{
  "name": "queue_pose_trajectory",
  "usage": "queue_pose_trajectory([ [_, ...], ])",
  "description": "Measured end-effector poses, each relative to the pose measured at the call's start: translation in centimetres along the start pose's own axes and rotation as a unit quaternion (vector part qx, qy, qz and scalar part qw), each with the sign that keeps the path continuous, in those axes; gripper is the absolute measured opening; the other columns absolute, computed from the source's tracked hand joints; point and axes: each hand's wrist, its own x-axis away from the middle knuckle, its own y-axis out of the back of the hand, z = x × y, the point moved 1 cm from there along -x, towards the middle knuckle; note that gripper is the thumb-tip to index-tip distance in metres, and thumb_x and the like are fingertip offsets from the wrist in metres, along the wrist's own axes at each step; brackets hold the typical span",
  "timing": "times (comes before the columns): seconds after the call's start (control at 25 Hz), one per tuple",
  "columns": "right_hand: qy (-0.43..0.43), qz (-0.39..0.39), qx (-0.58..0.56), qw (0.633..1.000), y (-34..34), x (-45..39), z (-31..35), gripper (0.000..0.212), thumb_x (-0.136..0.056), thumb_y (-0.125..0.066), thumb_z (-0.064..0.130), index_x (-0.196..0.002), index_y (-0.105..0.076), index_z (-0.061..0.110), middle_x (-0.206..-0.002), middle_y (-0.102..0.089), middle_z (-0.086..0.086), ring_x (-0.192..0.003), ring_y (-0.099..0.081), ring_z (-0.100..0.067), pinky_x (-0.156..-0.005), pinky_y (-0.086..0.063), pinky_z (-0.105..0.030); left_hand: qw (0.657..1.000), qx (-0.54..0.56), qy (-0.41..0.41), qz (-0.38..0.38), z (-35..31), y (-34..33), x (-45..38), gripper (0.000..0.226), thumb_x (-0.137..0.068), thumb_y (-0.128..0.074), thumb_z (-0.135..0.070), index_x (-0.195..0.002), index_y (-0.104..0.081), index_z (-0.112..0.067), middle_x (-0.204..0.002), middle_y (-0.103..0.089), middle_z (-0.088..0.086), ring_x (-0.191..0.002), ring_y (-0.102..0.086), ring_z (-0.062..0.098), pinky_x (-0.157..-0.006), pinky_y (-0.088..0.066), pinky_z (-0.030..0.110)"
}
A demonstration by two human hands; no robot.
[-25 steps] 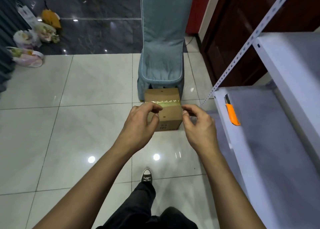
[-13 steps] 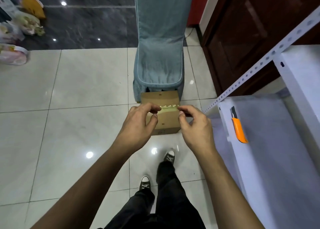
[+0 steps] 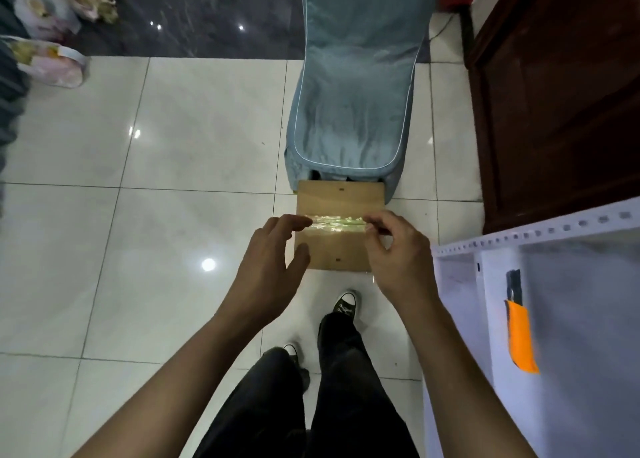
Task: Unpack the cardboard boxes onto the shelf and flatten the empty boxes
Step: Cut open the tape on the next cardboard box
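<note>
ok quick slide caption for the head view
Both hands reach the taped cardboard box beside the shelf.

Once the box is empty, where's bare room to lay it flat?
Bare tile left of the cardboard box, out toward the bags. Shelf surface right of the orange knife is bare too. Crowded: chair directly behind the box, feet in front.

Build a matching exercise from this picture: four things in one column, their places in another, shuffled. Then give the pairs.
Things:
1. cardboard box
2. utility knife
3. strip of tape
4. plastic bags

Places:
A. lying on the white shelf
B. far left, by the dark floor
C. on the tiled floor, in front of the blue chair
D. across the top of the box

Pairs: 1-C, 2-A, 3-D, 4-B
</note>
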Motion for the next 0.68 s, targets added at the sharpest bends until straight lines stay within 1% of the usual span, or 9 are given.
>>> queue_pose_trajectory([
  [0.12, -0.009, 0.016, 0.01, 1.0, -0.8, -2.6, -2.3, 0.019, -0.097, -0.06, 0.016, -0.11, -0.073, 0.019, -0.106, -0.073, 0.006, -0.095, -0.064, -0.007, -0.083, -0.051, -0.023, 1.0, 0.003, 0.009, -0.006, 1.0, -1.6, -2.1, 0.033, -0.098, -0.054, -0.018, -0.129, -0.055, -0.028, -0.124, -0.058, -0.013, -0.113, -0.053, 0.01, -0.097, -0.046, 0.03],
  [0.24, -0.017, 0.029, 0.016, 0.999, -1.8, -4.6, -5.2, 0.019, -0.097, -0.06, 0.015, -0.111, -0.073, 0.018, -0.106, -0.073, 0.006, -0.094, -0.064, -0.006, -0.082, -0.052, -0.022, 1.0, -0.002, 0.016, 0.003, 2.8, -3.8, -4.5, 0.032, -0.097, -0.055, -0.015, -0.127, -0.056, -0.026, -0.124, -0.06, -0.011, -0.112, -0.054, 0.012, -0.096, -0.047, 0.032],
  [0.36, -0.023, 0.031, 0.034, 0.999, -3.4, -6.3, -8.3, 0.017, -0.097, -0.061, 0.016, -0.109, -0.073, 0.018, -0.104, -0.072, 0.006, -0.092, -0.065, -0.006, -0.078, -0.048, -0.015, 0.999, 0.007, 0.033, 0.009, 5.5, -6.6, -6.9, 0.033, -0.097, -0.055, -0.012, -0.128, -0.057, -0.023, -0.124, -0.061, -0.006, -0.113, -0.054, 0.015, -0.097, -0.047, 0.037],
  [0.44, -0.039, 0.035, 0.041, 0.998, -5.2, -7.3, -11.1, 0.016, -0.096, -0.062, 0.016, -0.107, -0.074, 0.017, -0.102, -0.073, 0.004, -0.09, -0.066, -0.01, -0.078, -0.05, -0.019, 0.999, 0.017, 0.05, 0.007, 8.0, -9.1, -8.5, 0.033, -0.098, -0.055, -0.013, -0.129, -0.057, -0.022, -0.126, -0.059, -0.004, -0.116, -0.054, 0.017, -0.099, -0.047, 0.039],
  [0.52, -0.074, 0.064, 0.046, 0.994, -7.5, -7.7, -14.2, 0.015, -0.096, -0.061, 0.016, -0.106, -0.073, 0.017, -0.1, -0.074, 0.001, -0.09, -0.068, -0.014, -0.079, -0.053, -0.027, 0.996, 0.034, 0.079, -0.005, 10.8, -11.4, -9.8, 0.031, -0.101, -0.052, -0.017, -0.131, -0.056, -0.021, -0.13, -0.057, -0.003, -0.12, -0.053, 0.015, -0.103, -0.046, 0.039],
  [0.6, -0.096, 0.096, 0.063, 0.989, -9.9, -8.1, -17.2, 0.016, -0.096, -0.06, 0.018, -0.106, -0.072, 0.018, -0.099, -0.074, 0.0, -0.091, -0.068, -0.018, -0.081, -0.055, -0.032, 0.994, 0.04, 0.103, -0.008, 13.6, -13.5, -10.9, 0.031, -0.103, -0.049, -0.021, -0.133, -0.055, -0.02, -0.132, -0.055, -0.003, -0.121, -0.052, 0.013, -0.104, -0.045, 0.035],
  [0.68, -0.106, 0.11, 0.087, 0.984, -12.2, -8.7, -19.9, 0.018, -0.096, -0.06, 0.02, -0.11, -0.071, 0.02, -0.102, -0.074, 0.0, -0.094, -0.068, -0.02, -0.082, -0.054, -0.032, 0.993, 0.028, 0.116, 0.002, 16.4, -15.6, -12.2, 0.031, -0.103, -0.047, -0.023, -0.134, -0.054, -0.02, -0.133, -0.055, -0.002, -0.121, -0.052, 0.014, -0.102, -0.043, 0.03],
])
